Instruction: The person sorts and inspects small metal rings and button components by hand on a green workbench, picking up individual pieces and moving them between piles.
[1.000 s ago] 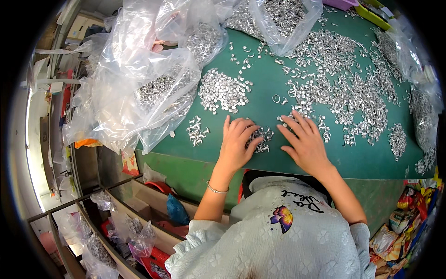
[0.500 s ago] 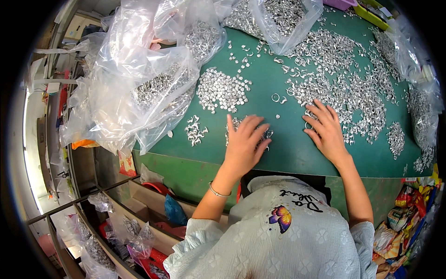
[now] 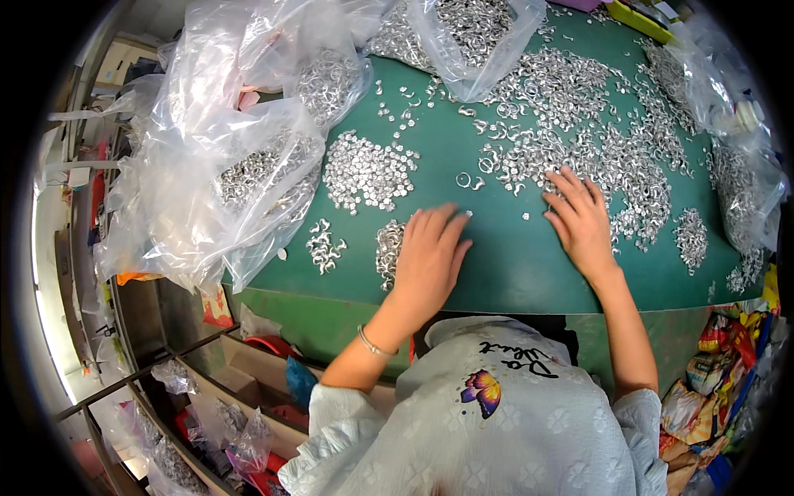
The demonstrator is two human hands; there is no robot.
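My left hand (image 3: 428, 260), palm down with fingers outstretched and thumb apart, is above the green tabletop (image 3: 496, 269). Its blurred fingertips are beside a tiny silver piece (image 3: 469, 213). A small heap of silver pieces (image 3: 389, 252) lies just left of this hand. My right hand (image 3: 581, 227) has its fingers spread at the near edge of a wide spread of curved silver metal parts (image 3: 571, 157). Left of its thumb lies another small silver piece (image 3: 526, 217). Small flower-like silver pieces (image 3: 368, 174) form a separate pile farther left, above a cluster of curved parts (image 3: 325, 246).
Clear plastic bags (image 3: 207, 182) of metal parts crowd the left, with an open bag (image 3: 475, 37) at the back. More bagged parts (image 3: 740, 190) line the right edge. A small heap (image 3: 691, 240) sits nearby. Drawers (image 3: 240, 372) stand lower left; colourful packets (image 3: 703, 364) lie lower right.
The view has shifted slightly. My left hand has moved right off the small heap, uncovering it, toward a loose tiny piece. A second small piece now shows left of my right hand.
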